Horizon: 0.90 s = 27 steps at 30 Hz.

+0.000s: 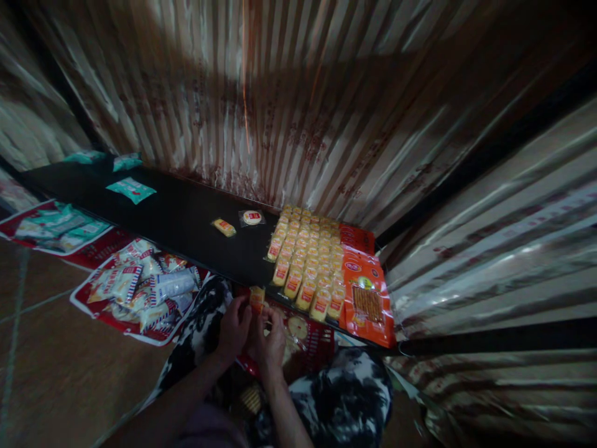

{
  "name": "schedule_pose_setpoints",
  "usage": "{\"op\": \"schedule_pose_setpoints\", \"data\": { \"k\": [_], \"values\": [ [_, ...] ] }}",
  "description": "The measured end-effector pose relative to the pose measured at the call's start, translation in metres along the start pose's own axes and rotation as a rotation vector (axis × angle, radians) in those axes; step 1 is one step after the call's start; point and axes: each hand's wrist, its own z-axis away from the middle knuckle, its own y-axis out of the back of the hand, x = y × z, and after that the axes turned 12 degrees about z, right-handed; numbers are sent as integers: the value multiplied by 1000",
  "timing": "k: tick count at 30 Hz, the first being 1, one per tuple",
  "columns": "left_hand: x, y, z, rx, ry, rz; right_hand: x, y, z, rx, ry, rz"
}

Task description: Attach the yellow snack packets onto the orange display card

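Over my lap, at the near edge of the black shelf, a small wrapped snack packet (257,299) in yellow and orange is held up between my two hands. My left hand (234,328) has its fingers closed on the packet's left side. The curled fingers of my right hand (272,339) pinch at its lower right; the exact contact is dim. Just beyond to the right, tight rows of similar yellow packets (306,292) with red and white labels cover the shelf. Below my hands is an open red bag (312,356) with round wrapped pieces, partly hidden by my right hand.
On the black shelf (186,233) lie a loose yellow packet (224,227), a round wrapped piece (252,218) and teal packets (132,190). Orange bags (368,298) end the rows. Red-lined containers hold teal packets (63,227) and striped packets (140,286). Corrugated sheeting (280,112) backs the shelf.
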Motion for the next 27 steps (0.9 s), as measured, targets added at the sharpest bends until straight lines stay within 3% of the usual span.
{"op": "schedule_pose_setpoints", "data": {
  "k": [20, 27],
  "values": [
    [27, -2, -50, 34, -120, 12, -31, -9, -32, 94, 64, -82],
    [32, -8, -67, -10, -106, 35, -36, -9, -47, 87, 81, -37]
  ]
}}
